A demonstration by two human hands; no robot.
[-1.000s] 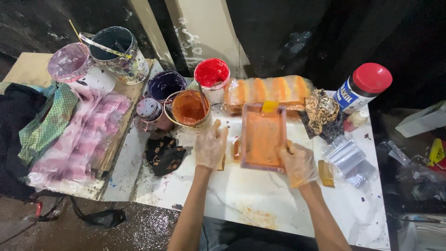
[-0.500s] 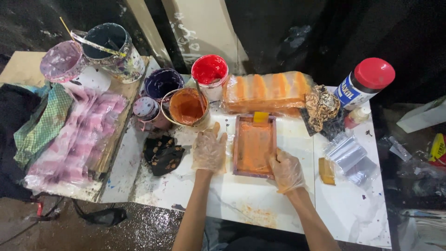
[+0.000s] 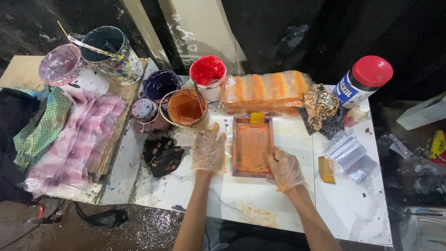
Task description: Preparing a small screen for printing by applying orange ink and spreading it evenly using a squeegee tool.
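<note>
**Small printing frame flat under two gloved hands**

White and paint-spattered, the bench [image 3: 260,204] stands against a dark wall and carries the whole kit. At its middle lies a small rectangular printing frame [image 3: 252,147], wooden-edged, its mesh soaked orange, with a yellow scraper [image 3: 257,118] resting at its far end.

By my reading the frame is light and stiff along its rails, while the mesh is thin and easily dented; wet ink and thin plastic gloves would make it slippery. The rails, not the mesh, look like the safe place to take hold.

The right hand [image 3: 285,168] curls over the frame's near right corner, fingers bent onto the rail; whether it truly grips I cannot tell. The left hand [image 3: 209,151] lies spread open and flat on the bench just left of the frame, holding nothing.

Beyond the left hand's fingertips sits an orange paint tub [image 3: 186,109], with a purple tub [image 3: 160,84] and a red tub [image 3: 207,72] farther off. Left of that hand lies a dark stained rag [image 3: 162,155]. Past the frame is an orange-streaked wrapped bundle [image 3: 265,90]. Right of the right hand lie a small brown block [image 3: 326,169] and clear plastic sleeves [image 3: 348,155]; a red-capped bottle [image 3: 364,83] stands beyond.
</note>
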